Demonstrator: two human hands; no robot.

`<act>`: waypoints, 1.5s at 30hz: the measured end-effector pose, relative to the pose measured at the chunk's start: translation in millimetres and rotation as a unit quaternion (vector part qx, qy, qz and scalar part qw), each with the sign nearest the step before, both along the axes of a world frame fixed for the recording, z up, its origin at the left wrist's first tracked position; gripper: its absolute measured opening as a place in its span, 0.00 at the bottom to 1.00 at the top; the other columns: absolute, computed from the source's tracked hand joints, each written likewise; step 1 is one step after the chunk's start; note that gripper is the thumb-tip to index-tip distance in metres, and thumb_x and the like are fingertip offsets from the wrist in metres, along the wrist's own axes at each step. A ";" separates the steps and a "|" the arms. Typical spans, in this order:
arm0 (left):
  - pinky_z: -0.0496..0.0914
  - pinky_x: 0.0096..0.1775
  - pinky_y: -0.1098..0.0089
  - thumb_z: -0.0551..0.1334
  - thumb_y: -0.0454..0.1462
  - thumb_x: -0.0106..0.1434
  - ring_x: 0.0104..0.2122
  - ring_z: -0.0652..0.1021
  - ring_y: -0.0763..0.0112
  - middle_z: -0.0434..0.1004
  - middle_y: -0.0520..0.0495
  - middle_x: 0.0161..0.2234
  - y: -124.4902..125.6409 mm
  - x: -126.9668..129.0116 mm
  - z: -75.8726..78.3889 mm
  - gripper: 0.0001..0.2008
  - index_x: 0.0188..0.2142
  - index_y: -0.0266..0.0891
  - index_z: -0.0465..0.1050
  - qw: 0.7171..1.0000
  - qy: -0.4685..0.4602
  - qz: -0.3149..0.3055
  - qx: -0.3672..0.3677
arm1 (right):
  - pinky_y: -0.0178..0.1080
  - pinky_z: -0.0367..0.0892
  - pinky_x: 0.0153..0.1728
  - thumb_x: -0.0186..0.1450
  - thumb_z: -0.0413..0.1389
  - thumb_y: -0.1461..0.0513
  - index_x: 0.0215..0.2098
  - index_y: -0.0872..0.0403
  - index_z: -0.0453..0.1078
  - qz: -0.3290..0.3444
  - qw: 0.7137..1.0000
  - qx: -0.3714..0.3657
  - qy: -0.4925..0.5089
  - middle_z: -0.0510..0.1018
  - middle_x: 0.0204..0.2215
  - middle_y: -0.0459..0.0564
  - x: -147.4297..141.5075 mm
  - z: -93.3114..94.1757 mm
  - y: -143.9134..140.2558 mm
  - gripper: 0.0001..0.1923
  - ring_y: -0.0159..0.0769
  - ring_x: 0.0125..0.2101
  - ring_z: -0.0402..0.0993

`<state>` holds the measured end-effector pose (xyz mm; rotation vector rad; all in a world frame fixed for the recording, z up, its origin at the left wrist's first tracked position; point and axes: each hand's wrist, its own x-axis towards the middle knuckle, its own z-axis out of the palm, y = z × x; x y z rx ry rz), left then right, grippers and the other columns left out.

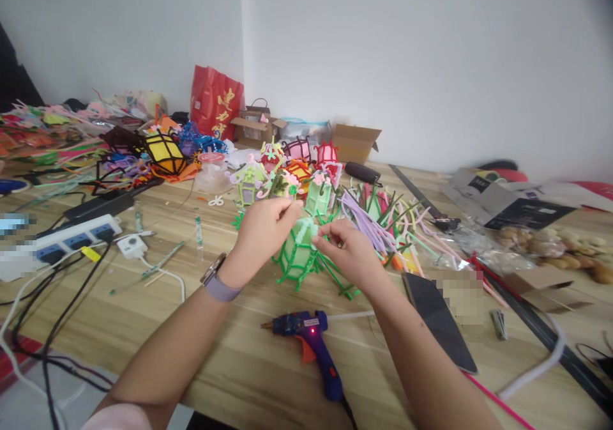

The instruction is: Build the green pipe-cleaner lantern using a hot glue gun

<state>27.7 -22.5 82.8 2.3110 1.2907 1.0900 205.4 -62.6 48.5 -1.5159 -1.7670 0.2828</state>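
Note:
A small green lantern (294,257) made of pipe cleaners with pale green panels stands on the table between my hands. A mint-green fuzzy pipe cleaner (303,230) lies along its upper edge. My right hand (352,248) pinches the right end of this pipe cleaner between thumb and fingers. At the lantern's upper left, my left hand (265,229) has its fingertips pressed together; what they hold is hidden. A blue glue gun (306,328) with an orange trigger and a lit red light lies in front of the lantern, its nozzle pointing left.
Behind the lantern stand several finished pipe-cleaner lanterns (318,193). Bundled purple pipe cleaners (368,219) lie to the right, near a dark tablet-like slab (438,321). A power strip (71,241) with tangled cables is at left. Scissors (216,200), a red bag (215,101) and cardboard boxes (355,142) sit farther back.

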 end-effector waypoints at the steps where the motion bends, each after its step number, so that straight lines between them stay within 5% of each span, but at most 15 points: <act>1: 0.54 0.27 0.72 0.51 0.42 0.68 0.21 0.67 0.75 0.67 0.54 0.18 2.7 -0.8 -1.3 0.21 0.20 0.37 0.65 1.000 -0.007 -0.013 -0.003 | 0.36 0.59 0.30 0.59 0.59 0.61 0.29 0.53 0.74 0.000 1.000 0.002 -0.001 0.67 0.24 0.45 -0.1 -0.3 0.2 0.04 0.33 0.25 0.62; 7: 0.67 0.33 0.71 0.51 0.34 0.67 0.29 0.77 0.69 0.82 0.48 0.34 17.7 -1.5 -9.9 0.14 0.39 0.37 0.77 0.999 -0.018 -0.041 0.000 | 0.36 0.58 0.29 0.59 0.59 0.62 0.30 0.54 0.74 -0.003 1.000 0.005 -0.009 0.68 0.25 0.45 0.1 -1.6 1.2 0.03 0.32 0.24 0.61; 11: 0.70 0.47 0.66 0.51 0.26 0.60 0.44 0.79 0.65 0.80 0.43 0.48 21.0 0.1 -13.7 0.24 0.53 0.37 0.73 0.999 0.001 -0.041 0.025 | 0.35 0.58 0.29 0.60 0.59 0.62 0.29 0.53 0.74 0.003 1.000 0.007 -0.016 0.67 0.23 0.44 0.0 -0.8 1.2 0.03 0.33 0.25 0.62; 14: 0.69 0.52 0.63 0.53 0.27 0.59 0.49 0.77 0.62 0.79 0.45 0.49 20.7 1.4 -16.5 0.26 0.56 0.38 0.70 0.997 0.021 -0.072 0.007 | 0.36 0.58 0.29 0.60 0.59 0.62 0.29 0.53 0.74 0.003 1.000 0.005 -0.014 0.67 0.23 0.44 -0.6 0.2 0.7 0.03 0.33 0.25 0.62; 31: 0.67 0.52 0.67 0.57 0.32 0.56 0.47 0.77 0.63 0.81 0.48 0.46 29.3 10.5 -24.1 0.17 0.43 0.38 0.78 0.971 -0.033 -0.196 -0.134 | 0.36 0.59 0.28 0.60 0.58 0.61 0.28 0.53 0.74 0.006 1.000 0.000 -0.026 0.67 0.21 0.44 -1.4 0.5 0.9 0.05 0.35 0.26 0.66; 45: 0.67 0.38 0.71 0.65 0.37 0.50 0.34 0.77 0.69 0.82 0.47 0.33 27.8 12.4 -27.0 0.12 0.36 0.35 0.80 0.916 -0.219 -0.148 -0.302 | 0.37 0.61 0.28 0.61 0.56 0.54 0.29 0.53 0.75 -0.003 0.999 0.015 0.028 0.72 0.23 0.46 8.4 -0.1 2.1 0.11 0.35 0.25 0.66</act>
